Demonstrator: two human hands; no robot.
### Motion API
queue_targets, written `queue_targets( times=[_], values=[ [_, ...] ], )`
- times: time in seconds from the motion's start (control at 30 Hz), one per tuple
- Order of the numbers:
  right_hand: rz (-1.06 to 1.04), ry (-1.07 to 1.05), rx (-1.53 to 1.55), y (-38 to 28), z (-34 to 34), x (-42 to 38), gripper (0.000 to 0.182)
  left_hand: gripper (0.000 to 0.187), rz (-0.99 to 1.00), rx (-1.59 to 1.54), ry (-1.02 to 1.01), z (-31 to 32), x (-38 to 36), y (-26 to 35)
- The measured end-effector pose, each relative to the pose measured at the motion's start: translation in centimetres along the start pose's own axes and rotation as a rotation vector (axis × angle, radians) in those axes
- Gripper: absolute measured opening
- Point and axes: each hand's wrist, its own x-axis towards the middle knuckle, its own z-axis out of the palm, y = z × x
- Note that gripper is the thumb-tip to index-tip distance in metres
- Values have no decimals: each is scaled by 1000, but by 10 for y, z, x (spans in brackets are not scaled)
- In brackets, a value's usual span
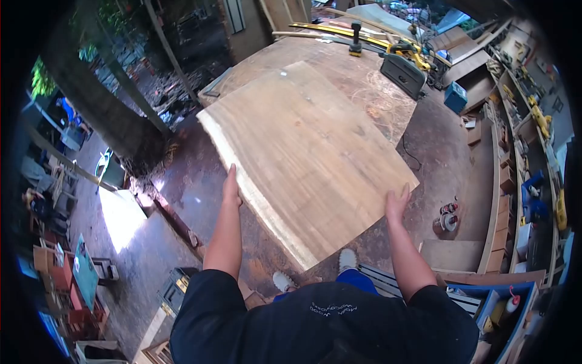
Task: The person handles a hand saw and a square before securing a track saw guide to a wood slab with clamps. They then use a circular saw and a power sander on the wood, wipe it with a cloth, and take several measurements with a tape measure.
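Observation:
A wide wooden slab (pixel 309 158) with a pale live edge on its left side lies tilted across the view, its far part over a worktable (pixel 388 115). My left hand (pixel 231 187) grips the pale left edge, with its thumb along the rim and the other fingers hidden beneath. At the near right corner, my right hand (pixel 398 203) holds the slab, thumb and part of the fingers showing on top. The slab's near end juts out in front of my body, above my shoes.
A black and yellow drill (pixel 356 39), a yellow level (pixel 339 30) and a dark case (pixel 402 76) sit on the table's far side. Cans (pixel 447 222) stand at the right. Shelves with tools line the right side. A tree trunk (pixel 103 97) rises at the left.

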Motion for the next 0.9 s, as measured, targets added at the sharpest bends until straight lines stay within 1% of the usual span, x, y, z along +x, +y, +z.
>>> queue_targets(
  times=[0.03,0.1,0.17,0.2,0.27,0.3,0.37,0.43,0.47,0.5,0.53,0.6,0.63,0.7,0.73,0.77,0.8,0.83,0.87,0.9],
  values=[
    [-45,31,-44,-3,3,-2,69,73,4,7,-7,2,2,-3],
    [-42,59,-11,-6,6,-7,66,72,6,-4,41,-5,3,-6],
    [-57,91,-8,-6,8,-5,59,70,11,23,58,-7,2,-8],
    [-50,80,4,-6,8,-2,59,69,8,24,49,-4,-2,-5],
    [-103,62,77,-2,6,10,53,69,6,38,61,6,-14,-14],
    [-97,43,88,4,10,29,53,69,15,30,78,10,-20,-21],
    [-222,-39,125,18,16,74,49,70,31,16,129,24,-29,-33],
    [-230,-121,82,12,25,130,45,71,41,-69,274,51,-48,-58],
    [-234,-180,49,11,35,161,43,72,88,-83,290,64,-50,-72],
    [-246,-237,19,9,46,195,42,73,119,-129,319,83,-55,-85],
    [-293,-281,-20,10,62,232,42,71,80,-163,384,127,-79,-80],
    [-374,-384,-68,3,91,300,43,64,121,-212,441,163,-82,-104],
    [-411,-444,-79,-4,103,328,45,65,149,-246,410,172,-79,-121],
    [-443,-464,-137,-4,128,373,48,68,105,-219,354,187,-82,-141],
    [-464,-461,-197,-10,136,385,51,69,28,-68,359,190,-89,-140],
    [-480,-475,-193,-11,141,393,51,69,-53,83,364,191,-95,-138],
    [-471,-466,-264,-11,142,393,55,69,-47,69,378,183,-102,-129],
    [-457,-451,-335,-11,142,388,59,62,-107,379,298,164,-110,-115],
    [-485,-492,-313,-8,136,380,60,55,-167,689,206,142,-115,-98],
    [-512,-527,-293,-3,122,371,61,47,-32,822,313,122,-116,-78]
  ],
)
